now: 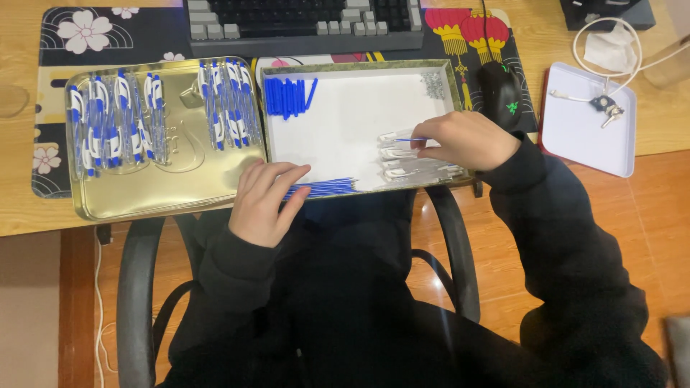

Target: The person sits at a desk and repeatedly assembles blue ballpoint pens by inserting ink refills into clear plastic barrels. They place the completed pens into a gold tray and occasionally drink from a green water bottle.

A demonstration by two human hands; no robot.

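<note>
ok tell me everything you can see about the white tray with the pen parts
The white tray is shallow and rectangular with a gold rim, lying flat on the desk edge beside the gold tray. It holds blue tubes, blue refills and clear barrels. The left hand rests on its near rim; the right hand reaches inside.

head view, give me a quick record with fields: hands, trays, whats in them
left hand: rests on the near rim of the white tray, fingers by the blue refills
right hand: over the clear barrels, pinching a thin blue refill
white tray, far corners: blue caps on the left; small springs on the right
gold tray: rows of finished pens
desk: keyboard, mouse
</note>
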